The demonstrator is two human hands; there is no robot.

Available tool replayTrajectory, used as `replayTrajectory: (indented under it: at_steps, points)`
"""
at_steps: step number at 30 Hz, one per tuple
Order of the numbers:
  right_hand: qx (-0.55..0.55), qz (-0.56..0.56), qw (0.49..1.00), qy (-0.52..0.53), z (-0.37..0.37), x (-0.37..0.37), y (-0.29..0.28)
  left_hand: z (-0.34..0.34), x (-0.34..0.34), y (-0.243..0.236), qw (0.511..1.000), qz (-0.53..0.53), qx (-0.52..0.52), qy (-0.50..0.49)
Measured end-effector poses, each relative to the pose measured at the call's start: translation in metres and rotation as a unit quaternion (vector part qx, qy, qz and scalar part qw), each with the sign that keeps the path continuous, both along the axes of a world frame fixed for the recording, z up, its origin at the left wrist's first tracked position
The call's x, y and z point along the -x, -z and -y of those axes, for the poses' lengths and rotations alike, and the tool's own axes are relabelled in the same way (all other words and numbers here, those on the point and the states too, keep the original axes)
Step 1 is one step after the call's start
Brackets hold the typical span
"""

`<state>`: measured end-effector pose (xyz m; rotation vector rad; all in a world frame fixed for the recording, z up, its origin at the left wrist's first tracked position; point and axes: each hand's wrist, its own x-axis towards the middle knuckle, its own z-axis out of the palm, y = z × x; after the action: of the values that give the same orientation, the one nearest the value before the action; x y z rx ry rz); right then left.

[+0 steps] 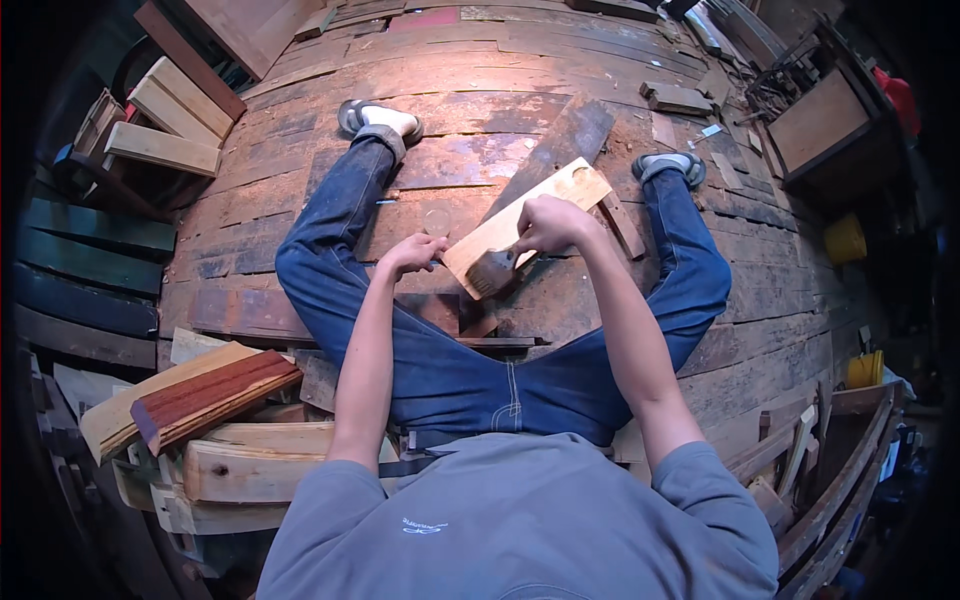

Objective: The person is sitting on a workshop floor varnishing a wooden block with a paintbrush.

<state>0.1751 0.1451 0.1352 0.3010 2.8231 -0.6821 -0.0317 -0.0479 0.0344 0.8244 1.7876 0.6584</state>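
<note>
A pale wooden board (540,205) lies at a slant between my legs, over a darker plank (560,140) on the floor. My left hand (414,254) is closed at the board's near left end, its fingers pinching the edge. Over the middle of the board, my right hand (552,226) grips a wide brush (492,270). The brush's bristles point toward the board's near end. The fingers of my right hand partly cover its handle.
Cut timber, with a reddish block (215,398) on top, is stacked at my left. More pale blocks (165,148) lean at the far left. A wooden cabinet (830,120) stands at the far right, a yellow container (847,240) below it. Sawdust and scraps litter the plank floor (440,80).
</note>
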Motion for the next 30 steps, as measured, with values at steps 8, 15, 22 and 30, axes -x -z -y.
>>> replayTrajectory:
  at_steps: [8,15,22,30]
  points:
    - [-0.043,0.040,0.990,0.131,-0.065,-0.047,0.009,0.002,-0.001,0.002,1.000,-0.015,-0.005,-0.008]
    - [-0.223,0.027,0.950,0.219,-0.050,-0.043,-0.044,0.004,-0.001,0.001,0.999,-0.025,-0.019,-0.019]
    - [-0.110,0.031,0.988,0.103,0.003,0.015,-0.058,0.000,0.004,-0.004,0.999,0.003,0.020,-0.045]
    - [-0.090,0.022,0.995,0.033,0.017,0.051,-0.020,0.003,0.004,-0.010,0.992,0.045,0.007,-0.113]
